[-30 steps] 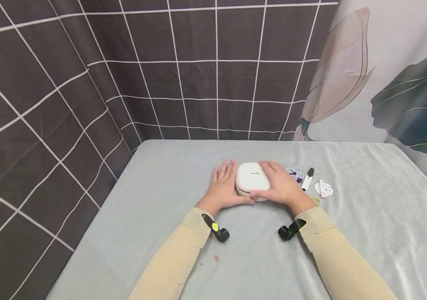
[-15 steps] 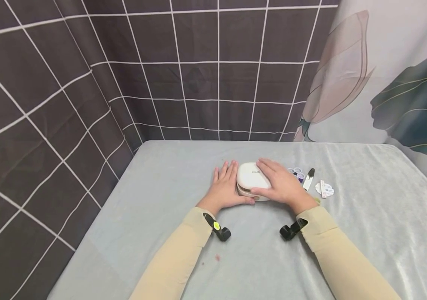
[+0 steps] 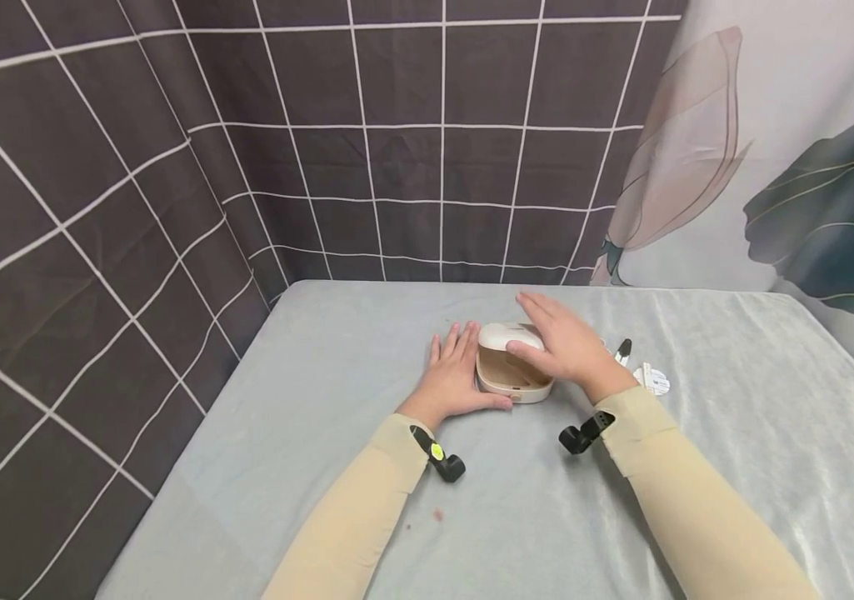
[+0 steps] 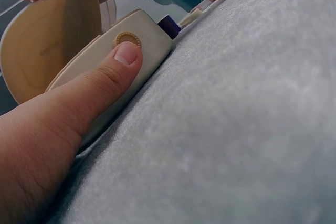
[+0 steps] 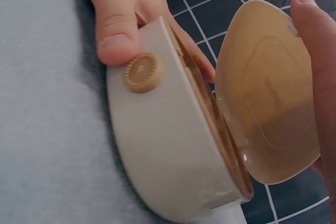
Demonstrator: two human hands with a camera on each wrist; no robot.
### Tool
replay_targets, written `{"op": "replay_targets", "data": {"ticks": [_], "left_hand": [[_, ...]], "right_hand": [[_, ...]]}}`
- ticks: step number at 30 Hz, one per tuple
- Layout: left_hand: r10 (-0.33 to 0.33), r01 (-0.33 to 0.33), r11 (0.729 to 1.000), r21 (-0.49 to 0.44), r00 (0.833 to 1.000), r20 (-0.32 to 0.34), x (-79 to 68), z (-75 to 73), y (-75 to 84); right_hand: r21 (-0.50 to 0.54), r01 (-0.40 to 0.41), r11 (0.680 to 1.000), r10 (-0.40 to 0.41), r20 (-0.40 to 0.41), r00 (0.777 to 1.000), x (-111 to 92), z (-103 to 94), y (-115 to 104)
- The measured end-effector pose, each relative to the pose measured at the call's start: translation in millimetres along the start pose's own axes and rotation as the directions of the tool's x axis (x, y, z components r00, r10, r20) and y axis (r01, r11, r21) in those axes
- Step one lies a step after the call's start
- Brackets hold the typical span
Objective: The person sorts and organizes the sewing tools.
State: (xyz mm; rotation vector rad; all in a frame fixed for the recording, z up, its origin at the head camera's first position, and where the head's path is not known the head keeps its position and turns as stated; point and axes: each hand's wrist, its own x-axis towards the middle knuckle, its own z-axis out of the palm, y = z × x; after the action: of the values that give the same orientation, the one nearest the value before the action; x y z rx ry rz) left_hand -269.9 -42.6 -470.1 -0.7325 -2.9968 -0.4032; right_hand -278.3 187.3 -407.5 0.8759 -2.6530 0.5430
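Observation:
A small white case (image 3: pixel 530 396) with a tan inside sits on the table, its hinged lid (image 3: pixel 500 336) tilted up. My left hand (image 3: pixel 451 379) holds the base: the fingers lie straight along its left side and the thumb bends round the front. In the left wrist view that thumb touches the round tan button (image 4: pixel 128 39) on the front. The right hand (image 3: pixel 571 343) holds the raised lid by its right edge, thumb at the front rim and fingers behind. From the right wrist, the lid's tan inner face (image 5: pixel 268 82) shows; the bottom of the case is hidden.
Right of the case lie a white tool with a black tip (image 3: pixel 624 350) and a round white disc (image 3: pixel 653 381) with a strip across it. A dark purple spool (image 4: pixel 169 27) stands by the case. Grey cloth covers the table (image 3: pixel 307 400); a dark gridded curtain (image 3: pixel 397 167) hangs behind.
The lid was down a half second ago and has swung up and back, baring the tan inside. My right hand has risen with it, while the left hand stays at the base.

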Motion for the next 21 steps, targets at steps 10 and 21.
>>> {"op": "replay_targets", "data": {"ticks": [10, 21], "left_hand": [[-0.005, 0.006, 1.0, -0.027, 1.0, 0.001, 0.6, 2.4, -1.9], [0.003, -0.003, 1.0, -0.017, 1.0, -0.011, 1.4, 3.4, -2.3]], "right_hand": [[0.035, -0.064, 0.997, 0.064, 0.005, 0.998, 19, -12.4, 6], [0.067, -0.13, 0.989, 0.13, -0.001, 0.991, 39, -19.9, 15]]}}
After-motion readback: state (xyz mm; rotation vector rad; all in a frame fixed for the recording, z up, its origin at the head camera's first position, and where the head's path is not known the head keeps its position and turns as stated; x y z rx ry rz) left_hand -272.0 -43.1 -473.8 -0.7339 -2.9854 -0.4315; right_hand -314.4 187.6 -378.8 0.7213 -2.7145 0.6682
